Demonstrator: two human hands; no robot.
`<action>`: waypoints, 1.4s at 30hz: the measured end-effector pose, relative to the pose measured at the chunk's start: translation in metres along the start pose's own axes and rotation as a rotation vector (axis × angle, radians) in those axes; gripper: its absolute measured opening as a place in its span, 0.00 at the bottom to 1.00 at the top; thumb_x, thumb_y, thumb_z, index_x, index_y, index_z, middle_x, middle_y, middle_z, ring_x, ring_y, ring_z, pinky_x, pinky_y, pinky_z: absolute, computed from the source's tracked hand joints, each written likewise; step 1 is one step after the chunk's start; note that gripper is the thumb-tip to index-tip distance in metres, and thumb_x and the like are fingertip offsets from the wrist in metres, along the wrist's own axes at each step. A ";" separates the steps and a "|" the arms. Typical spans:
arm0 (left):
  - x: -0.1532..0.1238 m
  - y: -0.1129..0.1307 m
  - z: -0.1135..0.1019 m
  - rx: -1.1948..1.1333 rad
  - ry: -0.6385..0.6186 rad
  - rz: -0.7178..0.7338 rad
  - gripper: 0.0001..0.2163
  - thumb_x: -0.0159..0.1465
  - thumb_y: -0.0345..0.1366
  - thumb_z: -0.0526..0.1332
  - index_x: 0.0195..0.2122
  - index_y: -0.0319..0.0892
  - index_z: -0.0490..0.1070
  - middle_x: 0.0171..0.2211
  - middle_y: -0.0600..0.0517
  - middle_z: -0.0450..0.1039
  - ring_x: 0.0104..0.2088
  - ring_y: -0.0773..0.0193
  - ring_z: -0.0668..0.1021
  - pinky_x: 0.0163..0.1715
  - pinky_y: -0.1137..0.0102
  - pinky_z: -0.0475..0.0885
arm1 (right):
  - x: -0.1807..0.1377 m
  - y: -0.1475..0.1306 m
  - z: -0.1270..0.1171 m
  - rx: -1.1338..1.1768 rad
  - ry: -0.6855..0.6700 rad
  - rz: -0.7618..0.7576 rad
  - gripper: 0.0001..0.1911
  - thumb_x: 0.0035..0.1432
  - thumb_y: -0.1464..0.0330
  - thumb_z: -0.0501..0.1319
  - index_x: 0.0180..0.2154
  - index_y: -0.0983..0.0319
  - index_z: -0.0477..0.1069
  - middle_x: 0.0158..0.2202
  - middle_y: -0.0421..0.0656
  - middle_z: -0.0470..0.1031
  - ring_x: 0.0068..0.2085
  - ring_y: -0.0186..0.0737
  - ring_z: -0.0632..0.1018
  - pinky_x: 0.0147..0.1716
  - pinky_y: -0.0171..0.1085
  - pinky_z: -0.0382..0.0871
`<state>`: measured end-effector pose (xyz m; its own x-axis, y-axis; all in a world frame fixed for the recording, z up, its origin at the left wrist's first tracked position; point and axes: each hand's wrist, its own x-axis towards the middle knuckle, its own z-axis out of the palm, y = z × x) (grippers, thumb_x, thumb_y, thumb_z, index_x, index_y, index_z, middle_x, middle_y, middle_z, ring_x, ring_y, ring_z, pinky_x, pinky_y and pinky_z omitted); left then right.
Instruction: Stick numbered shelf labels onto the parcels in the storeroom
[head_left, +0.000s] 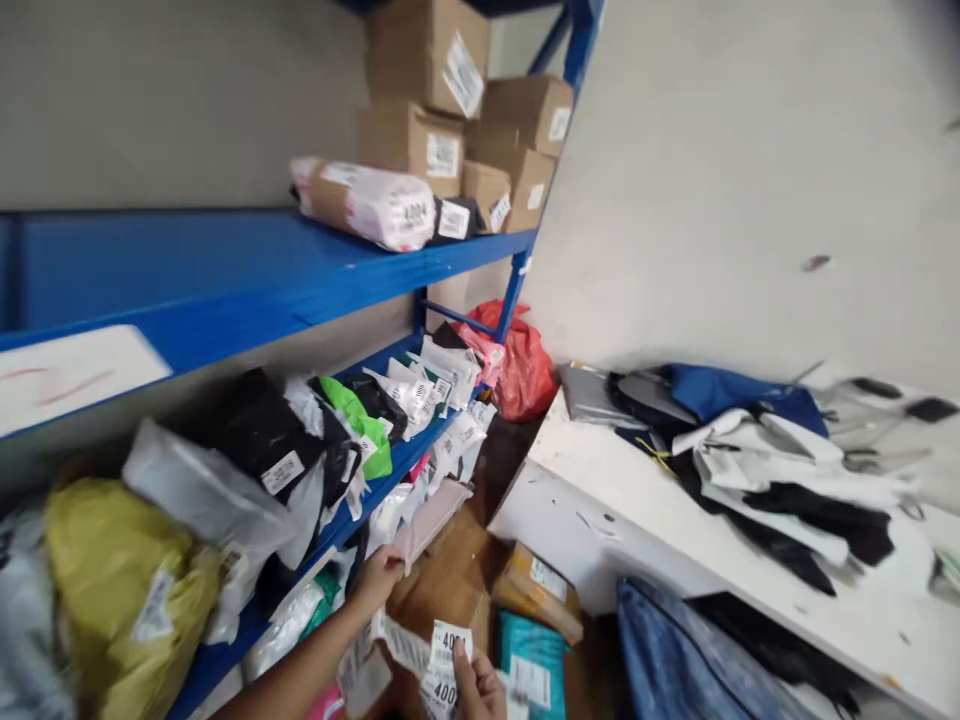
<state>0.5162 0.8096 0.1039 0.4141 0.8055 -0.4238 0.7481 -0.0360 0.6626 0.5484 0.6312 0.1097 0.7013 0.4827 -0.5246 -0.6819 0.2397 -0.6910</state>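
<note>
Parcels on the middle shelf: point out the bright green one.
The bright green parcel lies mid-shelf on the middle blue shelf, among black and white mailers. It is the only green one there; the yellow bag at the near end is the only other coloured one.

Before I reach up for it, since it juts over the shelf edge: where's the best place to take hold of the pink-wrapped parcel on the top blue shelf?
Probably around its middle, coming from the front. The pink-wrapped parcel lies on its side along the shelf edge, long and rounded, its labelled end toward the boxes. The front side is open; boxes crowd behind and to the right.
</note>
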 end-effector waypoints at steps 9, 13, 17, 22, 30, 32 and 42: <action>0.139 0.021 0.041 0.380 0.048 -0.046 0.27 0.62 0.31 0.54 0.63 0.39 0.51 0.41 0.39 0.76 0.41 0.49 0.79 0.34 0.65 0.68 | 0.066 -0.002 -0.005 0.088 0.012 0.067 0.20 0.41 0.56 0.71 0.31 0.64 0.74 0.26 0.43 0.78 0.29 0.39 0.78 0.30 0.36 0.71; 0.151 -0.002 0.037 0.414 0.095 0.006 0.15 0.65 0.35 0.51 0.52 0.39 0.63 0.45 0.38 0.75 0.45 0.51 0.77 0.38 0.66 0.68 | 0.095 0.016 -0.004 0.088 -0.002 0.086 0.19 0.43 0.57 0.71 0.33 0.63 0.74 0.27 0.42 0.78 0.29 0.38 0.77 0.32 0.35 0.71; 0.134 -0.026 0.027 0.406 0.117 0.058 0.07 0.66 0.38 0.50 0.39 0.44 0.64 0.36 0.47 0.77 0.38 0.59 0.78 0.37 0.71 0.69 | 0.134 0.041 0.000 0.050 -0.083 0.173 0.22 0.41 0.53 0.70 0.31 0.63 0.72 0.26 0.41 0.77 0.28 0.38 0.77 0.31 0.36 0.70; 0.116 -0.035 0.021 0.461 0.104 0.001 0.05 0.65 0.36 0.50 0.34 0.45 0.63 0.26 0.53 0.74 0.28 0.62 0.77 0.27 0.74 0.65 | 0.187 0.046 -0.004 -0.392 -0.351 0.156 0.23 0.49 0.49 0.60 0.32 0.63 0.73 0.27 0.43 0.77 0.28 0.38 0.77 0.30 0.36 0.69; 0.102 -0.028 0.019 0.639 0.067 -0.022 0.17 0.65 0.36 0.51 0.55 0.40 0.60 0.52 0.43 0.72 0.44 0.55 0.79 0.37 0.68 0.71 | 0.231 0.017 -0.020 -0.882 -0.579 0.087 0.06 0.46 0.73 0.58 0.23 0.63 0.75 0.23 0.42 0.76 0.25 0.38 0.74 0.25 0.33 0.62; 0.101 -0.023 0.019 0.713 -0.012 0.069 0.16 0.65 0.32 0.49 0.53 0.40 0.65 0.57 0.43 0.67 0.52 0.57 0.75 0.43 0.69 0.71 | 0.235 0.013 -0.008 -0.940 -0.658 0.019 0.07 0.46 0.75 0.59 0.26 0.63 0.75 0.25 0.43 0.77 0.27 0.39 0.75 0.27 0.34 0.63; 0.101 -0.025 0.008 0.898 -0.050 0.067 0.13 0.62 0.30 0.55 0.45 0.44 0.75 0.50 0.44 0.68 0.48 0.57 0.75 0.47 0.67 0.70 | 0.286 0.064 0.073 -0.930 -0.905 -0.210 0.05 0.52 0.71 0.64 0.33 0.63 0.78 0.51 0.50 0.72 0.56 0.46 0.69 0.56 0.42 0.59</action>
<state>0.5434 0.8867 0.0394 0.4776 0.7594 -0.4417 0.8363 -0.5471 -0.0362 0.6900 0.8457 -0.0480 0.1414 0.9848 -0.1007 0.0739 -0.1119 -0.9910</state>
